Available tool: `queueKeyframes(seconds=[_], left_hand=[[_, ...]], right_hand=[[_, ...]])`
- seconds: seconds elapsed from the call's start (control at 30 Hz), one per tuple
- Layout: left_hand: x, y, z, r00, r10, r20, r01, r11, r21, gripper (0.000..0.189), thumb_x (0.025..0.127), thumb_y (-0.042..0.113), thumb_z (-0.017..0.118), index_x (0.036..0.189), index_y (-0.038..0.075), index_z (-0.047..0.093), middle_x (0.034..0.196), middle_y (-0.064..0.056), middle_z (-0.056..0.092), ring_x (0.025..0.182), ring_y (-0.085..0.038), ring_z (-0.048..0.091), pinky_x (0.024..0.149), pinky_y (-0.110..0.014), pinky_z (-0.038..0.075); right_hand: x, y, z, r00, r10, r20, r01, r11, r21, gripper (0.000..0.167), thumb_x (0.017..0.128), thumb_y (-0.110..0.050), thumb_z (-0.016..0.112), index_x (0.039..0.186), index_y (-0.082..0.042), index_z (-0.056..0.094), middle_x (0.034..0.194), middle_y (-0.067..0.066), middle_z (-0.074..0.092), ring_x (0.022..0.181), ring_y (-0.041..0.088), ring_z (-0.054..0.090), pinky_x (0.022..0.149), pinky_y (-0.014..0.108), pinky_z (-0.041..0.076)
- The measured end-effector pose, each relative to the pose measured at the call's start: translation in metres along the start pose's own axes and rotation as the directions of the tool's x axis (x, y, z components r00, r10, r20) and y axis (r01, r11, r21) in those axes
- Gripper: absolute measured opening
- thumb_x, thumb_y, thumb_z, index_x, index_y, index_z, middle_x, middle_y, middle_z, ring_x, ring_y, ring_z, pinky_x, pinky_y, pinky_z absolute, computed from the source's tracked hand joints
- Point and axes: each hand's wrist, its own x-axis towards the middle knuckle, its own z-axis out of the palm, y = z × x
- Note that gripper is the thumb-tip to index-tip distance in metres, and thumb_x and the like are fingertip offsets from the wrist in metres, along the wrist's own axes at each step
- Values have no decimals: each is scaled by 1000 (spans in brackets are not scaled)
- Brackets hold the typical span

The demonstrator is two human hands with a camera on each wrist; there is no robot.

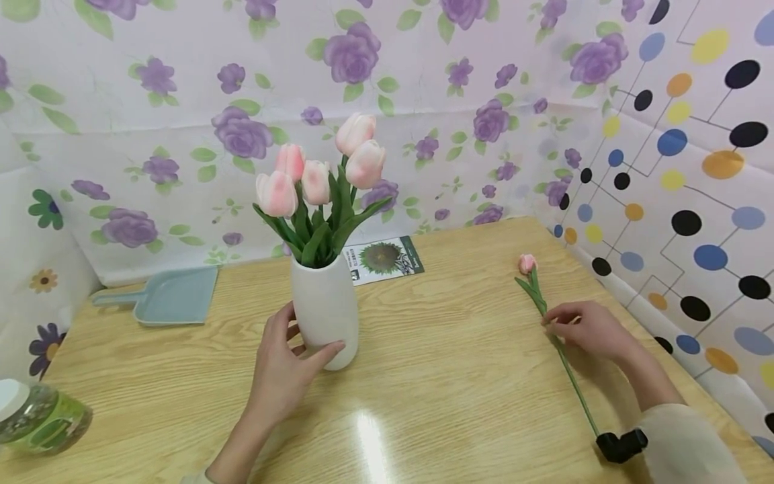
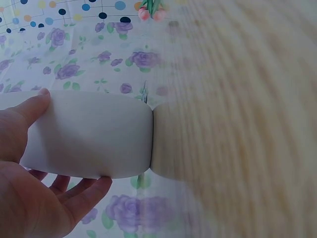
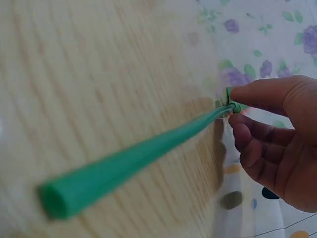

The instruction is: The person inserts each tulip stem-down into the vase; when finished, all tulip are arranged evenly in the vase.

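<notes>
A white vase [image 1: 325, 309] stands upright on the wooden table, with several pale pink tulips [image 1: 365, 163] and their green leaves rising out of it. My left hand [image 1: 283, 366] grips the vase's lower body from the left, thumb across the front; the left wrist view shows its fingers spread round the white wall [image 2: 99, 134]. On the right, a single pink tulip [image 1: 527, 263] lies along the table, bloom pointing away. My right hand [image 1: 589, 331] pinches its stem just below the leaves. The stem's cut end [image 3: 54, 201] looms close in the right wrist view.
A blue-grey dustpan [image 1: 178, 296] lies at the back left. Behind the vase is a printed card [image 1: 387, 259] with a sunflower-like picture. A lidded jar [image 1: 45, 417] sits at the left edge. Near my right sleeve is a small black device [image 1: 619, 445]. Patterned sheets hang behind and right.
</notes>
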Motion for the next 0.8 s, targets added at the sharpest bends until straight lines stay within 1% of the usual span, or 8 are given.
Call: queueKeyframes(seconds=[0.13,0.27,0.33,0.4,0.5,0.6,0.67,0.8], left_hand=[[0,-1,0,1000,4,1,-4,1000,-3,98,83,35,93,160,13,36,155,-13,41,137,-38,52,107,-54,58],[0,-1,0,1000,5,4,-5,1000,-1,98,83,36,93,159,13,36,155,-13,41,137,-38,52,106,-54,58],[1,-1,0,1000,8,2,-8,1000,-1,98,83,37,93,159,13,37,155,-12,41,137,-38,52,106,-54,59],[1,-1,-1,1000,10,1,-10,1000,-2,97,83,37,93,159,13,37,155,-12,41,137,-38,53,106,-54,58],[0,-1,-1,1000,4,2,-4,1000,-4,97,83,36,93,159,13,37,155,-12,41,136,-38,53,107,-53,58],[-1,-1,-1,1000,-6,5,7,1000,-1,97,83,36,93,159,13,37,155,-13,41,137,-38,53,107,-53,58],[-1,-1,-1,1000,-8,3,8,1000,-2,97,83,35,93,159,14,37,155,-12,41,137,-38,53,107,-53,58],[-1,-1,0,1000,3,1,-3,1000,-5,96,83,35,93,159,14,37,155,-13,41,137,-38,53,106,-53,58]], right_hand=[[2,-3,5,1000,-13,22,14,999,-34,20,99,-18,74,115,-7,78,97,6,70,78,15,60,61,24,55],[5,-5,6,998,-34,55,37,998,-54,19,100,-14,71,117,-7,76,94,6,68,77,15,59,61,25,53],[6,-5,5,996,-44,71,47,998,-45,19,100,-13,70,118,-7,74,93,7,68,75,15,59,61,25,53],[7,-6,5,995,-36,90,35,999,6,21,101,-11,68,121,-6,73,94,8,68,74,16,60,62,26,55],[8,-5,5,991,-22,129,4,991,135,25,102,-10,66,125,-3,72,95,11,67,73,17,62,61,29,58],[7,-4,8,985,9,175,-57,961,270,28,104,-12,65,128,1,71,92,13,66,71,18,63,62,32,61],[7,-4,10,981,14,194,-79,940,332,32,104,-14,66,131,3,69,92,13,66,71,18,64,62,33,62],[9,-11,14,984,5,179,-78,911,404,38,105,-18,67,135,5,66,94,13,68,74,16,65,64,33,63]])
